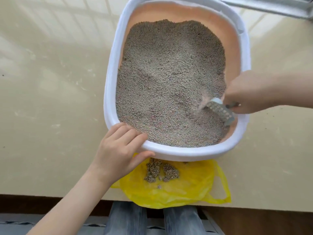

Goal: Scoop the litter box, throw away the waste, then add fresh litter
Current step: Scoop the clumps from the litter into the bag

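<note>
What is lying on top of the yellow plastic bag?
Several grey-brown litter clumps lie on the yellow plastic bag. The white litter box overhangs its far edge, so anything under there is hidden.

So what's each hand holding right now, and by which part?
The right hand grips the scoop by its handle, head in the litter. The left hand holds the litter box by its near white rim.

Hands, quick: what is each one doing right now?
Left hand: closed on the white rim of the litter box, steadying it.
Right hand: closed on the handle of the scoop, which is digging in the litter.
</note>
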Action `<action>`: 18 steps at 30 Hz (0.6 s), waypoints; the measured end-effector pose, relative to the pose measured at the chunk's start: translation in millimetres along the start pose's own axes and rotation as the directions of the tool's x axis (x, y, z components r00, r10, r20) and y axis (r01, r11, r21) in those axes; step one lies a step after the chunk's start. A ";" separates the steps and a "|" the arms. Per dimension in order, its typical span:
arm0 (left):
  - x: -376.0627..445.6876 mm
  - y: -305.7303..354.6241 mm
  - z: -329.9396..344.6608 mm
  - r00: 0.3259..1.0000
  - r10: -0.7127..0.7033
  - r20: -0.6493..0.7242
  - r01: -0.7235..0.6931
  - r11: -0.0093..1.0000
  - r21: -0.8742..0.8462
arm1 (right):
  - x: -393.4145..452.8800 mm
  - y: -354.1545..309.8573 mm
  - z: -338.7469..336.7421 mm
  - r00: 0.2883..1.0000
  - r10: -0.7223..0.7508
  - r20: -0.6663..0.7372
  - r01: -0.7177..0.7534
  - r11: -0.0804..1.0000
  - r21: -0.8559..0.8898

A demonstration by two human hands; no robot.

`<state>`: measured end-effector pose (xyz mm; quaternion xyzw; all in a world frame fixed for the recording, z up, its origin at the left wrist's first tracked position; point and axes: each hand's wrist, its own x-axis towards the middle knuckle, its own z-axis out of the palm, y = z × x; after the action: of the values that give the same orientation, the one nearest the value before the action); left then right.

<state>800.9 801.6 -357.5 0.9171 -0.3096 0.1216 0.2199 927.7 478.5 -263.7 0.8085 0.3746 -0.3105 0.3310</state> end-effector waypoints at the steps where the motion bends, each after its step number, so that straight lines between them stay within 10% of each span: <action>1: 0.0 0.1 0.0 1.000 0.000 -0.001 0.000 1.000 -0.005 | -1.8 -0.9 5.3 1.000 -0.006 -0.006 0.006 0.996 0.092; 9: 2.1 -1.5 -0.5 0.999 -0.039 0.004 0.040 0.997 -0.060 | 9.8 -55.7 7.0 0.988 0.077 -0.135 0.034 0.740 0.672; 18: 3.3 -5.1 2.6 0.998 -0.059 0.009 0.060 0.984 -0.167 | 68.4 -133.6 -38.6 0.923 0.382 -0.046 -0.007 0.136 0.991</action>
<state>806.9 802.3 -360.3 0.9044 -0.2915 0.0868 0.2992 865.2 602.4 -332.7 0.9054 0.0189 -0.3098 -0.2896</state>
